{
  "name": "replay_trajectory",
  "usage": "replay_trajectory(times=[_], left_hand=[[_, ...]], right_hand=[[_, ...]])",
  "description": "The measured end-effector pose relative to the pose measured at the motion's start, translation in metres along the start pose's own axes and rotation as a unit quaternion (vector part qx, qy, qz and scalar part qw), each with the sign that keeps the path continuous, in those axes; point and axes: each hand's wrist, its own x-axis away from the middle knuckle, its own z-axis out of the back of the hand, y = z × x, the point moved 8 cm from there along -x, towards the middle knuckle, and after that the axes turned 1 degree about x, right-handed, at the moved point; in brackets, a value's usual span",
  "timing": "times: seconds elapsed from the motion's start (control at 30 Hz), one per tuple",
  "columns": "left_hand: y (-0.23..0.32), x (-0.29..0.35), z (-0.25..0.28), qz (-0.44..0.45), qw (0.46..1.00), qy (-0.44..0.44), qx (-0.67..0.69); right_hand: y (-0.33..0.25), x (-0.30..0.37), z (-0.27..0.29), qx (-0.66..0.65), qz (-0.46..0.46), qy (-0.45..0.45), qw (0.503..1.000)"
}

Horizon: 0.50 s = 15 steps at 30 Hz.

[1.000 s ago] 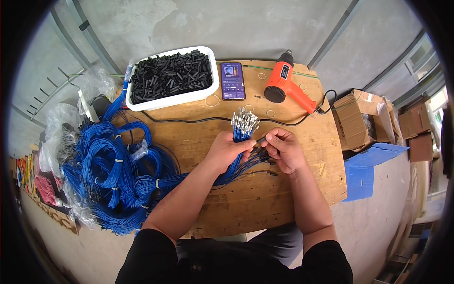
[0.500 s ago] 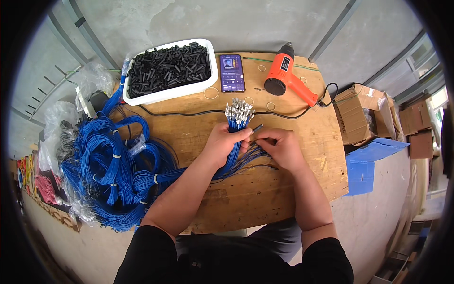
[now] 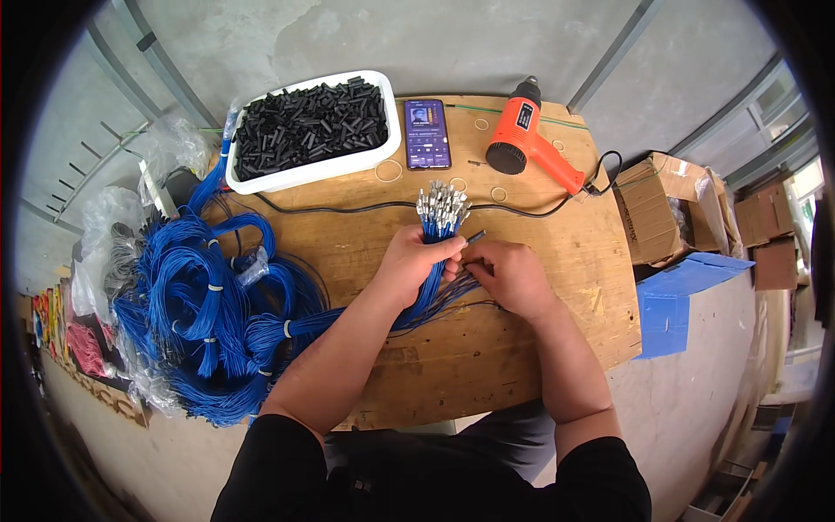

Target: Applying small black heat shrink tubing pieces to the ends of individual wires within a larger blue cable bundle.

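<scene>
The left hand [image 3: 412,263] is closed around the wires [image 3: 426,298] over the table [image 3: 574,348], the right hand [image 3: 515,277] bunched just beside, its pinch hidden, so I cannot tell, while handling 1 sleeve [image 3: 476,236] seems the step, calling next for steadiness.

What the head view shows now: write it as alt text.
A person's left hand grips a bundle of blue wires with silvery tips, the right hand close beside it, over a wooden table. Beyond lie a white tub of black tubes, a phone and an orange heat gun; more blue wires lie coiled at left.
</scene>
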Motion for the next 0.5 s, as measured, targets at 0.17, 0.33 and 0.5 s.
replay_trajectory(times=[0.17, 0.33, 0.5], left_hand=[[0.002, 0.001, 0.001, -0.008, 1.0, -0.005, -0.011], [0.002, 0.001, -0.007, -0.013, 0.999, -0.02, -0.026], [0.001, 0.002, -0.014, -0.059, 0.993, -0.063, -0.077]], right_hand=[[0.018, 0.0, 0.011, -0.134, -0.098, -0.005, 0.986], [0.056, 0.001, 0.022, -0.399, -0.163, 0.119, 0.894], [0.074, -0.001, 0.028, -0.762, -0.167, 0.071, 0.622]])
